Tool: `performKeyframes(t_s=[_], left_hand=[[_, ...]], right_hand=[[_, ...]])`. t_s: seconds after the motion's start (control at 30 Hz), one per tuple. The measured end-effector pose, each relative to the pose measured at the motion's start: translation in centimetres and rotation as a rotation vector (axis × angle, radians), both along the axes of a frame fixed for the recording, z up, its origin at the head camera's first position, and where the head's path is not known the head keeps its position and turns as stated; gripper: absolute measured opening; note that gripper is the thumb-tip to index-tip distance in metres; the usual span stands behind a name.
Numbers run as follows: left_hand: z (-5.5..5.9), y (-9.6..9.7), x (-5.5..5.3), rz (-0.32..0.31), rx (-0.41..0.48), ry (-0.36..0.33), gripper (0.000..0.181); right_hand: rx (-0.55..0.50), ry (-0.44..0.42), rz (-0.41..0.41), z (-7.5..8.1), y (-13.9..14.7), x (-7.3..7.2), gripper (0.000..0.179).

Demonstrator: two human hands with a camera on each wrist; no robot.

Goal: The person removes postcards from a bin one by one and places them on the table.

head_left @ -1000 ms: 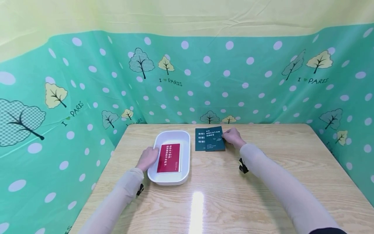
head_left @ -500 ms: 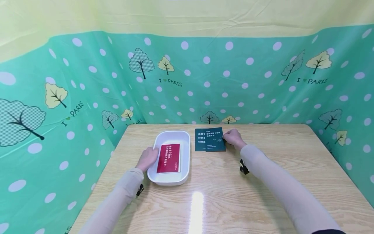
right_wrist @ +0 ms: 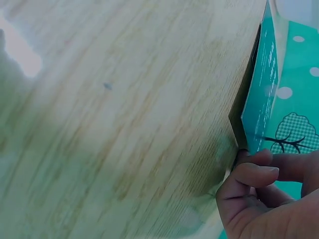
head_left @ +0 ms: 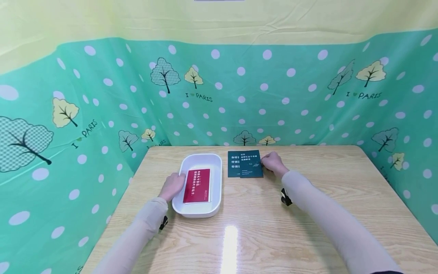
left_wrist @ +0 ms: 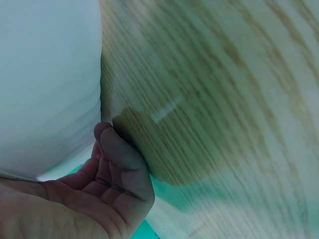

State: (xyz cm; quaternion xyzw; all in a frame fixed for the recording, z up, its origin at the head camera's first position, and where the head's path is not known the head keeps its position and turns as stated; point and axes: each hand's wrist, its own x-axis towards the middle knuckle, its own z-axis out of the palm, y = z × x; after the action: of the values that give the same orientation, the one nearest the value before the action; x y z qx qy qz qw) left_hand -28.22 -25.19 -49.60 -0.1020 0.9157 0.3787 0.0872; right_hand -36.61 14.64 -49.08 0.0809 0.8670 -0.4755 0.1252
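Note:
In the head view my left hand [head_left: 172, 186] holds the left rim of a white plastic basin [head_left: 216, 201]; in the left wrist view its curled fingers [left_wrist: 122, 149] lie along the outer wall, near the tabletop. A red card [head_left: 197, 185] with white lettering lies inside, over a paler sheet. To the right, two dark green cards overlap: the front card [head_left: 251, 169] covers part of the left card [head_left: 234, 161]. My right hand [head_left: 273, 163] pinches the front card's right edge. In the right wrist view that card [right_wrist: 259, 94] stands slightly off the table at its edge.
Both cards and the basin sit toward the back of a wooden table [head_left: 294, 236]. A green polka-dot cloth [head_left: 243, 89] with printed trees hangs behind and at both sides. A bright light reflection [head_left: 230, 247] crosses the table's front.
The front green card and my right hand have shifted barely, if at all; the view itself has tilted slightly. My left hand stays on the basin.

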Motion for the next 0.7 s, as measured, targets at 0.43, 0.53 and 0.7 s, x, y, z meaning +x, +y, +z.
performKeyframes(t_s=[0.43, 0.53, 0.7], left_hand=[[0.2, 0.1, -0.1, 0.005, 0.016, -0.007, 0.063], [0.2, 0.1, -0.1, 0.005, 0.022, -0.006, 0.063], [0.2, 0.0, 0.0, 0.007, 0.021, -0.013, 0.062]], right_hand=[[0.248, 0.200, 0.248, 1.3, 0.2, 2.7, 0.041], [0.371, 0.246, 0.378, 1.2, 0.2, 3.8, 0.043], [0.430, 0.270, 0.513, 0.8, 0.3, 5.5, 0.047]])
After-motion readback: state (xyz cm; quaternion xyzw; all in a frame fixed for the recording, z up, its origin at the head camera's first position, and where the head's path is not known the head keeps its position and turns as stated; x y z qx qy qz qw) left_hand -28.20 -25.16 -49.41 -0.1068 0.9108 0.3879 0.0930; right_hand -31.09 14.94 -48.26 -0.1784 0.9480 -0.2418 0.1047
